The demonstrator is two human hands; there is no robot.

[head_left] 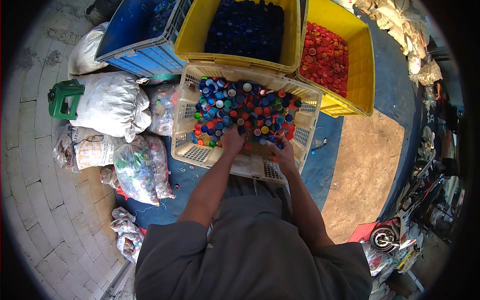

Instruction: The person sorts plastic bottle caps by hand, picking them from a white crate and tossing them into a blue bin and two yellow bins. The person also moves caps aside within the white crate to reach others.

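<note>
A white plastic crate (pixel 199 155) stands in front of me, holding a heap of mixed bottle caps (pixel 220 102) in blue, red, white, green and other colours. My left hand (pixel 233 140) reaches over the near side into the heap. Its fingers are bent and closed together against the caps; their tips are partly hidden. To its right, my right hand (pixel 284 154) is over the crate's near right part, fingers curled. A blue bottle cap (pixel 279 146) shows between thumb and fingers. Part of the crate floor shows between the hands and the near wall.
Beyond the crate are a yellow bin (pixel 240 59) of dark blue caps, another yellow bin (pixel 361 65) of red caps and a blue bin (pixel 145 57). White sacks (pixel 107 102) and clear bags (pixel 137 167) lie left, with a green plastic can (pixel 65 100). Cardboard (pixel 367 170) covers floor at right.
</note>
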